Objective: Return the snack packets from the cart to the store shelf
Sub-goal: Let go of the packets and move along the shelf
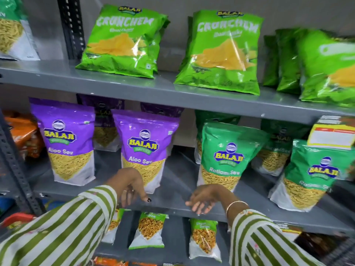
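Note:
A grey metal shelf (172, 181) holds purple Aloo Sev packets (146, 148) and green Ratlam Sev packets (228, 152) standing upright on its middle level. My left hand (130, 186) hangs in front of the middle shelf edge, just below a purple packet, fingers apart and holding nothing. Over the same edge, under a green Ratlam Sev packet, my right hand (205, 198) droops empty with loose fingers. A red cart rim (17, 217) shows at the lower left, mostly hidden by my striped sleeve.
Green Crunchem bags (123, 41) lean on the top shelf. Small snack packets (148, 231) stand on the level below my hands. Orange packets (25, 135) sit at the far left. A yellow price tag (332, 135) hangs at the right. A perforated upright post (11, 160) runs down the left.

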Motion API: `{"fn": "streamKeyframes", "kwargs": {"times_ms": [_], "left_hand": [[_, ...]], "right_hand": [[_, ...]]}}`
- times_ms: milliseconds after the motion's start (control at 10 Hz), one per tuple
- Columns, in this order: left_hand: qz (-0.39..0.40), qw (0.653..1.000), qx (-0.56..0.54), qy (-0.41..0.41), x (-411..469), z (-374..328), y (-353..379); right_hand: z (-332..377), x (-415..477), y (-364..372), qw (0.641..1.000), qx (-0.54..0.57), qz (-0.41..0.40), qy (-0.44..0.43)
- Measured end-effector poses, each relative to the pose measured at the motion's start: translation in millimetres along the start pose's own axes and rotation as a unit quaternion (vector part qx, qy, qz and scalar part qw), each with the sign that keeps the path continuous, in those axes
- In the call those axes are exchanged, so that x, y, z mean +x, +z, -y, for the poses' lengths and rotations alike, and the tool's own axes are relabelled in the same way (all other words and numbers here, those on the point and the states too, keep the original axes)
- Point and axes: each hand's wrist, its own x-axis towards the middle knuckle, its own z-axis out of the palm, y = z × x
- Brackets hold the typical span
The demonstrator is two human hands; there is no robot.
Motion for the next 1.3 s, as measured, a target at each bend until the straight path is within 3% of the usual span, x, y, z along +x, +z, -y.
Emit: {"fn": "streamKeyframes", "kwargs": {"times_ms": [100,200,300,400,500,800,900,1000,1100,1200,1300], "left_hand": [[-0.053,0.984,-0.052,0.159,0,-66,28],[-0.179,0.927,-0.17,0.282,-6,-112,57],[-0.257,0.849,-0.273,0.371,-11,-164,96],[-0.288,0.826,-0.297,0.383,-4,-178,108],[-0.328,0.811,-0.314,0.368,9,-181,111],[-0.367,0.816,-0.286,0.342,5,-174,107],[-0.334,0.869,-0.216,0.295,1,-169,102],[-0.249,0.939,-0.093,0.221,-8,-167,96],[-0.048,0.995,0.05,0.067,-35,-184,94],[0.006,0.989,0.106,0.106,-46,-219,104],[-0.102,0.944,0.06,0.308,-48,-290,134]], "right_hand": [[-69,-37,-46,0.997,0.009,-0.051,0.063],[-108,-50,-67,0.986,-0.012,-0.137,0.09],[-141,-45,-77,0.952,0.072,-0.296,-0.017],[-147,-25,-72,0.916,0.193,-0.32,-0.143],[-139,-9,-59,0.885,0.252,-0.329,-0.212],[-118,-20,-44,0.877,0.231,-0.376,-0.19],[-122,-29,-44,0.898,0.202,-0.352,-0.173],[-140,-45,-51,0.926,0.161,-0.318,-0.125],[-184,-86,-73,0.961,0.075,-0.266,-0.013],[-221,-116,-92,0.957,0.055,-0.28,0.061],[-278,-145,-114,0.946,0.01,-0.293,0.135]]}}
